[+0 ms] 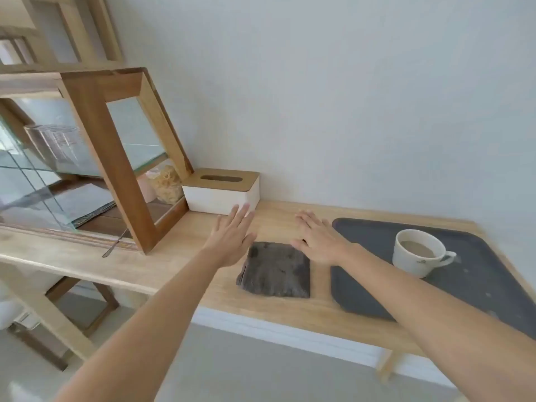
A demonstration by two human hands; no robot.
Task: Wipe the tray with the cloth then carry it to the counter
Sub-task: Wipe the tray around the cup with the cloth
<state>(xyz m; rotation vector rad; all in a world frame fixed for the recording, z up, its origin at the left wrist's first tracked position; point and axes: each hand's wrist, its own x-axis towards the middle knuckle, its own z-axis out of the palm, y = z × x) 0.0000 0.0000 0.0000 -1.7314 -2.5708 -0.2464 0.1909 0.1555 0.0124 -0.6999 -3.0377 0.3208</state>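
A dark grey tray (478,285) lies on the right part of a light wooden table (278,309), with pale smudges on its surface. A white cup (417,253) of milky coffee stands on the tray. A folded dark grey cloth (275,271) lies on the table just left of the tray. My left hand (232,239) hovers flat, fingers spread, at the cloth's left far corner. My right hand (316,239) is spread flat between the cloth and the tray's left edge. Neither hand holds anything.
A white tissue box (222,191) with a wooden lid stands against the wall behind my hands. A wooden glass-fronted cabinet (116,158) fills the table's left end, with a metal spoon (114,245) lying in front of it. The wall runs close behind the table.
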